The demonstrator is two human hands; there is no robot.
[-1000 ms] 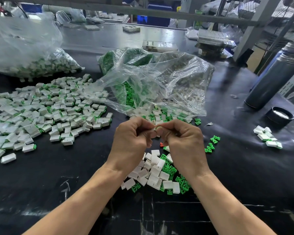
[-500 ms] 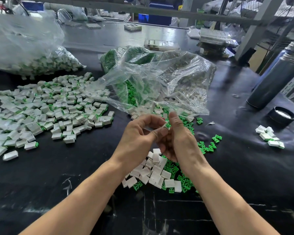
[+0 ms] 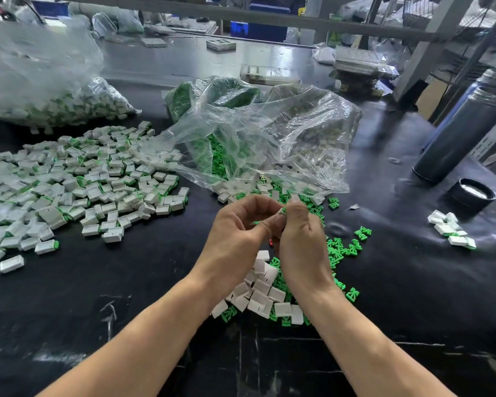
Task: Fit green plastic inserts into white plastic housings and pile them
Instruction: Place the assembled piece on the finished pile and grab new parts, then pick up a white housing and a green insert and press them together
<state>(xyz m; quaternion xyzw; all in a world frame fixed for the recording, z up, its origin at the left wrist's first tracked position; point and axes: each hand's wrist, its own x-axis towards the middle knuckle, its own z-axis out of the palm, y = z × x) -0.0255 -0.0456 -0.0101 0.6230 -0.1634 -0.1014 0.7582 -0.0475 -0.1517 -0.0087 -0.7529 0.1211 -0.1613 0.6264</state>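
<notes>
Across the dark tabletop [image 3: 384, 282], work is laid out in clear zones. At left of frame lies the finished pile [image 3: 78, 184] of white housings with green showing at their ends; a clear bag [image 3: 49, 90] of more of these sits at upper left. At centre, a second clear bag [image 3: 264, 138] spills green and white parts toward the worker. Below the hands lie loose white housings [image 3: 261, 293] mixed with loose green inserts [image 3: 341, 250]. A small separate cluster [image 3: 450, 230] rests at right, near a dark cylinder [image 3: 464, 133] and a black cap [image 3: 473, 193].

At centre frame, the left hand [image 3: 235, 239] and right hand [image 3: 301, 239] meet above the loose stock. Both grips are closed, fingertips pinching one small piece [image 3: 282, 211] between them; white and a trace of green show, but whether the insert is seated cannot be told.

Judgement: fitting is in hand. Recommended practice is to align the insert squarely with the housing opening, press straight until flush, and check the end before placing the piece on the left pile.
</notes>
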